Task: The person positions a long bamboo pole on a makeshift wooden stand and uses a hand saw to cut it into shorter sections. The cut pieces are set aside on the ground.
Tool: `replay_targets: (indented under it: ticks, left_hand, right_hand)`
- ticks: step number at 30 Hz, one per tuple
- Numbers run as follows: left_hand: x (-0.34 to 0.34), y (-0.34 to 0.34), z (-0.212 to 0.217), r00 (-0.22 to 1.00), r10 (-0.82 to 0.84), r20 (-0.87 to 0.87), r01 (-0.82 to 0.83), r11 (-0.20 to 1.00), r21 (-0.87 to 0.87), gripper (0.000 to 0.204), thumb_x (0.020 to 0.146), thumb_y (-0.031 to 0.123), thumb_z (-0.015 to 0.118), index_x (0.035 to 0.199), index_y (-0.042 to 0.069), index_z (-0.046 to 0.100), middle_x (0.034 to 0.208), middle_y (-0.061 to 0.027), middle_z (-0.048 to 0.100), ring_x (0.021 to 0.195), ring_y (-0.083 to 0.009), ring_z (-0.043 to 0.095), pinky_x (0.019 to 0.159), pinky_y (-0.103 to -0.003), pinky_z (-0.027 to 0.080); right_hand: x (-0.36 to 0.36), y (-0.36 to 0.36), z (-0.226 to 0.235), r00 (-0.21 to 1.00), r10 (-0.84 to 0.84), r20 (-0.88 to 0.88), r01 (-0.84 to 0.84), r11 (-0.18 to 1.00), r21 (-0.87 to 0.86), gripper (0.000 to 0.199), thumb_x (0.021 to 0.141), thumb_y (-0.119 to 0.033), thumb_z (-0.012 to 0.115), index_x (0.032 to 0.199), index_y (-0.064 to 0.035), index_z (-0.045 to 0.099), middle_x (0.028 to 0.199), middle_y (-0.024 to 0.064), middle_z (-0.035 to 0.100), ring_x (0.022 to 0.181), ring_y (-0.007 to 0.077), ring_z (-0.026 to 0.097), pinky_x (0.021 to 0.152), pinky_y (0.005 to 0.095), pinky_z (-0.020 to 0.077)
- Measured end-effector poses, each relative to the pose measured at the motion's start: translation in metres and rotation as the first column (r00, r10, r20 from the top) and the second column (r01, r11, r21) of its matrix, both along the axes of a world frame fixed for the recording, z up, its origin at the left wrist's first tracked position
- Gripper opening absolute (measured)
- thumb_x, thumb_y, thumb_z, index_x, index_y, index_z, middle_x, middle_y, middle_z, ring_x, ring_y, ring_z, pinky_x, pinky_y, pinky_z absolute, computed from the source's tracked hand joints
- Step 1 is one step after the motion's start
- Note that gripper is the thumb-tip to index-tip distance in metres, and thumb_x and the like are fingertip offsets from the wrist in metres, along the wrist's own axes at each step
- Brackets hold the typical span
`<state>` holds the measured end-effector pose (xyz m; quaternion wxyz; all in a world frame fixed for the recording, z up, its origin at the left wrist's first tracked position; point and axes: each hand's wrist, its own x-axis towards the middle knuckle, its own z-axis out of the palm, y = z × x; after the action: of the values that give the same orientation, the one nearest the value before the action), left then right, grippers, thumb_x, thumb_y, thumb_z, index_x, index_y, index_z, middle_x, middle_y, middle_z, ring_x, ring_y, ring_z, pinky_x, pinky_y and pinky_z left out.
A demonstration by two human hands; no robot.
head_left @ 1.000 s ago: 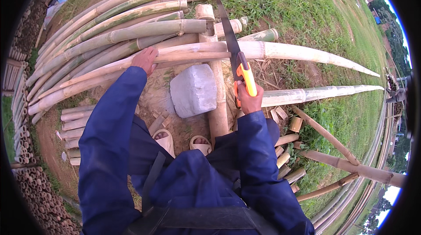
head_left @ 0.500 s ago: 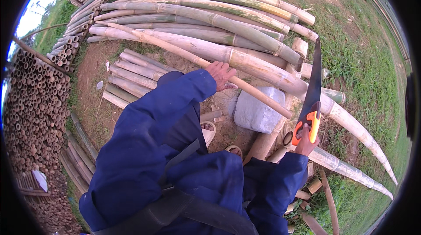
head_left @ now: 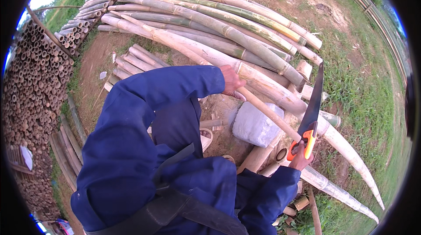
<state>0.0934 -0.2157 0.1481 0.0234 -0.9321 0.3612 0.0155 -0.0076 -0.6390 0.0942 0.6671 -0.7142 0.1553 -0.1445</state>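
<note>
My left hand point(head_left: 232, 80) is closed round a long, slim, pale pole point(head_left: 265, 109), which slants over a thick bamboo culm point(head_left: 256, 77). The pole's near end meets or overlaps the orange-and-yellow handle of a handsaw point(head_left: 312, 103); I cannot tell whether they touch. My right hand point(head_left: 301, 158) grips that handle, and the dark blade points up and away. Below the pole sits a grey-white block point(head_left: 256, 125), beside a bamboo piece point(head_left: 256, 158) on the ground.
Long bamboo culms point(head_left: 210, 20) lie across the far side. Shorter bamboo pieces point(head_left: 139, 59) rest left of my knee. Stacked bamboo point(head_left: 37, 77) fills the left edge, cut ends outward. Grass point(head_left: 364, 99) spreads at right, with bamboo offcuts point(head_left: 301, 203) near my right arm.
My left hand and the pole have moved toward the saw, bringing the pole's near end up to the handle. The view has shifted slightly. Both hands keep their grips.
</note>
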Motion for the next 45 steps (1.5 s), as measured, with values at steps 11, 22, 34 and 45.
replay_targets:
  ticks: [11, 22, 34, 45]
  left_hand:
    - [0.039, 0.006, 0.037, 0.998, 0.005, -0.070, -0.006, 1.000, -0.023, 0.089, 0.090, 0.087, 0.036, 0.091, 0.003, 0.064, 0.068, -0.0228, 0.066, 0.071, -0.0437, 0.069, 0.063, -0.052, 0.054]
    - [0.018, 0.031, 0.003, 0.995, 0.026, -0.097, -0.021, 0.999, 0.049, 0.085, 0.092, 0.084, 0.037, 0.099, 0.004, 0.066, 0.069, -0.0203, 0.067, 0.069, -0.0422, 0.069, 0.059, -0.051, 0.053]
    - [-0.038, 0.018, -0.122, 0.989, 0.088, -0.119, -0.072, 0.988, 0.134, 0.061, 0.094, 0.068, 0.055, 0.103, 0.009, 0.064, 0.093, -0.0147, 0.070, 0.087, -0.0334, 0.072, 0.074, -0.045, 0.055]
    - [0.110, -0.116, -0.112, 0.860, 0.511, 0.002, -0.459, 0.773, -0.437, 0.055, 0.106, 0.052, 0.043, 0.109, 0.005, 0.070, 0.109, -0.0180, 0.071, 0.102, -0.0383, 0.067, 0.098, -0.050, 0.048]
  right_hand:
    - [0.001, 0.001, 0.002, 1.000, 0.016, 0.013, -0.016, 1.000, 0.002, 0.014, 0.097, -0.005, 0.067, 0.084, -0.0017, 0.062, 0.058, 0.0020, 0.056, 0.049, 0.0078, 0.051, 0.049, 0.0253, 0.0399]
    - [0.001, -0.006, -0.004, 1.000, 0.004, 0.019, -0.004, 1.000, 0.011, 0.012, 0.097, -0.004, 0.067, 0.087, -0.0004, 0.062, 0.061, 0.0025, 0.057, 0.049, 0.0083, 0.050, 0.048, 0.0247, 0.0390]
    - [-0.003, 0.006, 0.018, 1.000, 0.008, -0.003, -0.008, 1.000, 0.019, 0.018, 0.095, -0.004, 0.070, 0.078, -0.0015, 0.065, 0.060, 0.0011, 0.058, 0.049, 0.0077, 0.051, 0.048, 0.0250, 0.0423]
    - [-0.006, 0.047, 0.007, 0.996, -0.024, 0.082, 0.052, 0.934, -0.355, 0.017, 0.093, -0.009, 0.074, 0.085, 0.0038, 0.066, 0.065, 0.0062, 0.061, 0.058, 0.0129, 0.055, 0.057, 0.0336, 0.0461]
